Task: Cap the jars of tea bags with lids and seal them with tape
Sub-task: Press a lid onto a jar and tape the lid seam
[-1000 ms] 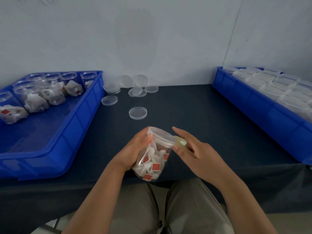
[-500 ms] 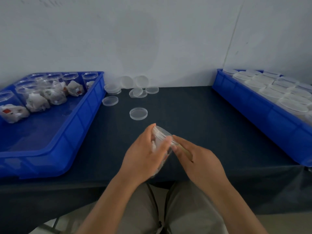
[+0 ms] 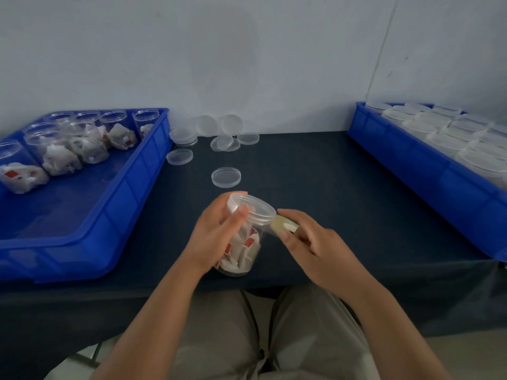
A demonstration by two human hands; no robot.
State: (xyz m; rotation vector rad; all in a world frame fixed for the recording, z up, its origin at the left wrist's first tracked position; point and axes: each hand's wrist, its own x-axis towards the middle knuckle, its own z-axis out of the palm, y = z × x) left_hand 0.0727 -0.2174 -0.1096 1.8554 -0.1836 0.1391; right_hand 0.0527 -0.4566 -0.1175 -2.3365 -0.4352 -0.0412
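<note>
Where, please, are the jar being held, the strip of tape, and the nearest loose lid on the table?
Held jar (image 3: 242, 250), head view: lower wall, over the tea bags.
Strip of tape (image 3: 282, 224), head view: middle of the strip.
Nearest loose lid (image 3: 226, 177), head view: its centre.

Single head view, looking forward and down over dark table (image 3: 315, 187), close to hands; edges probably wide-angle warped.

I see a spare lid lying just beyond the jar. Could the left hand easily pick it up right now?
Probably not yet: the left hand is wrapped around the jar while the right hand applies tape. The path to the loose lid looks clear, though.
</note>
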